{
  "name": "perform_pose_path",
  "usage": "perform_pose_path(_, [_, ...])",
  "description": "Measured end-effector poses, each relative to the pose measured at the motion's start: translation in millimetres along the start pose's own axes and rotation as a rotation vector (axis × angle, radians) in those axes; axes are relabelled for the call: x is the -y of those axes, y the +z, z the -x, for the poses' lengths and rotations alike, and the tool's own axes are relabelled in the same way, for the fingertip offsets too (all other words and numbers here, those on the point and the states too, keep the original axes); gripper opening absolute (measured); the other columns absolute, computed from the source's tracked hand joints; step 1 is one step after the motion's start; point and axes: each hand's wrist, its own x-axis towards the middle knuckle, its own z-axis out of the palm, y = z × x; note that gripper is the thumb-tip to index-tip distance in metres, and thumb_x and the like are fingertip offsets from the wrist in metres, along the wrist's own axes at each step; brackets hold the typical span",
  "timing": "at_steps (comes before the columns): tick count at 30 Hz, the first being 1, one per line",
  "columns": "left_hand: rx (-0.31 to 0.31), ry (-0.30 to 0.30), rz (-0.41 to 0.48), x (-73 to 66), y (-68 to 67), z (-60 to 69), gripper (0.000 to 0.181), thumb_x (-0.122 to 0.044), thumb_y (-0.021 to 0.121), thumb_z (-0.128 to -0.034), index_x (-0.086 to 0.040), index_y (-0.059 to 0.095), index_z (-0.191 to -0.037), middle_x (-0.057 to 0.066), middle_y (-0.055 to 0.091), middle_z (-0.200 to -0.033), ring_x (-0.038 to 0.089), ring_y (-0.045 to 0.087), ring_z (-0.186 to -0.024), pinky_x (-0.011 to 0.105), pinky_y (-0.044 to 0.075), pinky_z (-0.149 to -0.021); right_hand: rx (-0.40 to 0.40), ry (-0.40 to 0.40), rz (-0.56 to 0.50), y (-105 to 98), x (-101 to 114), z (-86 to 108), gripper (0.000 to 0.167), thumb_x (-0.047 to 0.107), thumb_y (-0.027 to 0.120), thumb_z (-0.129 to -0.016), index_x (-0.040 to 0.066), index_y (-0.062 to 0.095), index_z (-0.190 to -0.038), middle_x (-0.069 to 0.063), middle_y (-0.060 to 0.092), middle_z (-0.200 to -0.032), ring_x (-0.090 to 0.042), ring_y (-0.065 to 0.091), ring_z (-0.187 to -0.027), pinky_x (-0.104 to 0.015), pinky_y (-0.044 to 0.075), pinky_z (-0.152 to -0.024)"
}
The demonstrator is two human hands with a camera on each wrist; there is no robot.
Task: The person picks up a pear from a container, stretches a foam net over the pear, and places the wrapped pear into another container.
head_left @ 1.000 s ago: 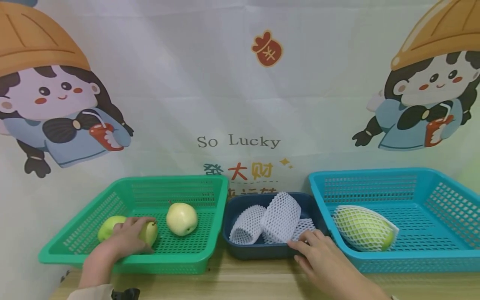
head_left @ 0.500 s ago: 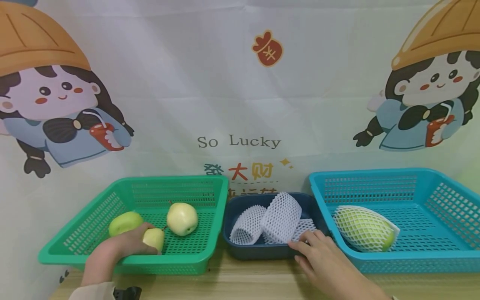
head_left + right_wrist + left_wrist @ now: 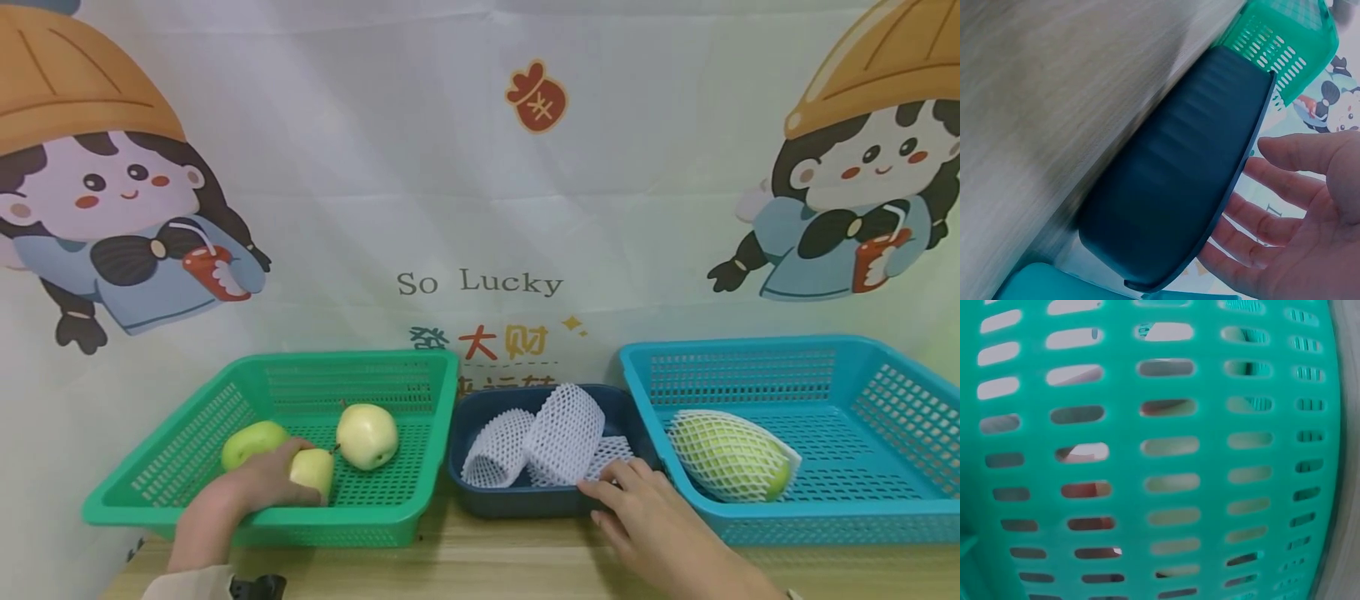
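My left hand reaches into the green basket with its fingers round a pale yellow pear; part of the pear is hidden by the hand. A greener fruit lies behind that hand, and a second pale pear sits to its right, near the held pear's stem. In the left wrist view the basket's slotted wall covers most of the hand and pear. My right hand has its relaxed fingers over the near rim of a dark blue tray, which contains white foam net sleeves.
A blue basket stands right of the tray, with a green fruit in a foam net at its left side. All three containers stand on a wooden table before a printed cloth.
My left hand has moved a little to the right with the pear, whose stem now points toward the other pear. More of the greener fruit shows. The right hand stays on the tray rim.
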Motion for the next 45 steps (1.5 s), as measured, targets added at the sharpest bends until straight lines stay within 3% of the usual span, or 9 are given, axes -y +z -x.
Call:
perform_pose_path(8, [-0.067,0.036,-0.002,-5.7,1.7,0.4,0.073,-0.036,0.076,-0.0721,-0.003,0.043,-0.128,0.011,0.060,-0.094,0.022,0.055,-0.080,0.037,0.044,-0.063,-0.002,-0.007,0.011,-0.5,-1.4,0.6,0.025,0.018,0.069,-0.082,0.016,0.070,-0.107,0.003,0.057,-0.093,-0.014,0.047,-0.083,-0.032,0.042,-0.069])
perform_pose_path(19, [-0.129,0.093,0.000,-26.4,-2.2,7.4,0.075,-0.038,0.077,-0.0701,-0.008,0.043,-0.129,0.010,0.060,-0.095,0.021,0.054,-0.077,0.033,0.042,-0.058,0.019,0.003,0.008,-0.1,-2.8,1.5,0.026,0.018,0.069,-0.082,0.015,0.069,-0.108,0.003,0.057,-0.093,-0.013,0.045,-0.082,-0.031,0.041,-0.069])
perform_pose_path(29, [-0.201,0.140,-0.004,-64.6,-9.6,29.1,0.076,-0.044,0.076,-0.0707,-0.014,0.043,-0.132,0.014,0.056,-0.105,0.022,0.052,-0.080,0.031,0.041,-0.056,-0.014,-0.027,0.021,1.4,-2.1,1.6,0.028,0.018,0.070,-0.081,0.014,0.069,-0.108,0.002,0.058,-0.093,-0.015,0.048,-0.083,-0.034,0.045,-0.072])
perform_pose_path(34, [-0.217,0.141,-0.010,-86.3,-9.3,42.1,0.076,-0.049,0.075,-0.0693,-0.020,0.044,-0.132,0.012,0.056,-0.104,0.020,0.052,-0.081,0.030,0.041,-0.055,0.021,-0.007,0.010,2.0,-1.5,2.2,0.028,0.019,0.070,-0.081,0.015,0.069,-0.109,0.002,0.058,-0.094,-0.014,0.046,-0.083,-0.033,0.043,-0.071])
perform_pose_path(45, [-0.212,0.148,0.055,-128.2,3.2,57.7,0.070,-0.047,0.078,-0.0656,-0.030,0.049,-0.127,0.005,0.058,-0.108,0.019,0.055,-0.080,0.031,0.043,-0.057,0.002,-0.011,0.013,0.4,-0.1,2.0,0.028,0.018,0.070,-0.081,0.015,0.069,-0.109,0.003,0.058,-0.093,-0.013,0.046,-0.082,-0.033,0.043,-0.071])
